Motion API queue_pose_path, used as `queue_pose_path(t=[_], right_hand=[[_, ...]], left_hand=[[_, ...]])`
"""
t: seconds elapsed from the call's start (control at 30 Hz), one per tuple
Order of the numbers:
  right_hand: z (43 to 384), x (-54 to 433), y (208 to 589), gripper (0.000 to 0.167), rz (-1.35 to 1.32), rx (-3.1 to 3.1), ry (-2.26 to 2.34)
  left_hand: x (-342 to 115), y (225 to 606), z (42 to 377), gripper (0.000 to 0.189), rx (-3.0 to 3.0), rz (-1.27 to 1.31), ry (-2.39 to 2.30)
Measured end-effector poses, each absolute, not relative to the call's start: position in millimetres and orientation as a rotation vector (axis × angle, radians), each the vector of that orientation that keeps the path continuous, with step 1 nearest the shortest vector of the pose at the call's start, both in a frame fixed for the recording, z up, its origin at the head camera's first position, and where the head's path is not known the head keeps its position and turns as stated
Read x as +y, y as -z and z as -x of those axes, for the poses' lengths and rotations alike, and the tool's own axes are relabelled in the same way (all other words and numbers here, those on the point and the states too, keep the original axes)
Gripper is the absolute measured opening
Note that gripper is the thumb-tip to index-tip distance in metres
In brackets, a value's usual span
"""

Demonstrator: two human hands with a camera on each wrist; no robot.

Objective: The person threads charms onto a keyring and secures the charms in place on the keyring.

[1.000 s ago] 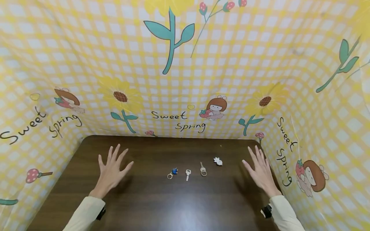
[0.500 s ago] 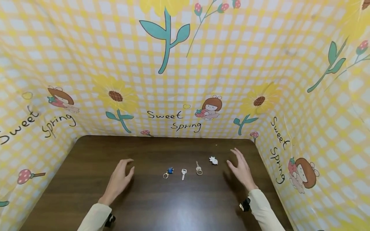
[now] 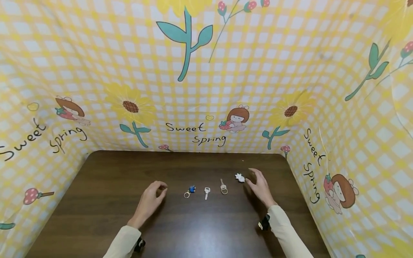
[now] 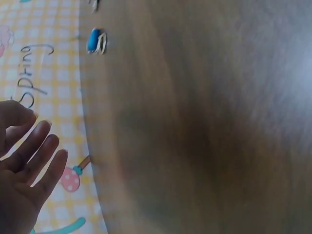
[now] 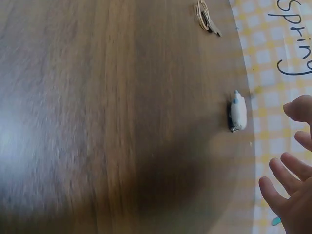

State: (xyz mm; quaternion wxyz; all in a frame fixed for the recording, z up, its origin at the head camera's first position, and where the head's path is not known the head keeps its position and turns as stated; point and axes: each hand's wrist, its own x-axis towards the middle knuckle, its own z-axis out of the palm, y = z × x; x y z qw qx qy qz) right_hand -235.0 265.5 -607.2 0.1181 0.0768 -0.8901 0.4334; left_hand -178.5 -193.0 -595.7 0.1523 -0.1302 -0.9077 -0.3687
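Four small items would exceed a count, so several lie in a loose row on the brown table. At the left of the row is a blue charm with a metal ring (image 3: 191, 189), and my left hand (image 3: 150, 200) hovers to its left with loosely bent fingers and nothing in them. A silver key (image 3: 207, 192) lies beside the charm. Right of it sits a key with a ring (image 3: 224, 187). A white figure-shaped charm (image 3: 240, 177) is at the right end, seen in the right wrist view as a white piece (image 5: 238, 112). My right hand (image 3: 260, 186) is just right of it, fingers relaxed, holding nothing.
The dark wooden table (image 3: 193, 229) has a rounded back edge. A yellow checked cloth (image 3: 180, 104) printed with flowers and lettering stands up behind it and along both sides.
Both hands have come inward from the table's sides toward the row of items. The spread fingers have relaxed and bent. The items have stayed in place on the table.
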Motion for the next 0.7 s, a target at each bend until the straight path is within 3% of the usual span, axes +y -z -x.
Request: queue_pose_path(t=[0.43, 0.7], right_hand=[[249.7, 240.3, 616.9, 0.032, 0.008, -2.728, -1.261], [243.3, 227.1, 619.1, 0.033, -0.117, -2.674, -1.163]], left_hand=[[-152.4, 613.8, 171.8, 0.018, -2.677, 0.468, 1.128], [-138.0, 627.1, 173.8, 0.022, -2.677, 0.527, 1.066]])
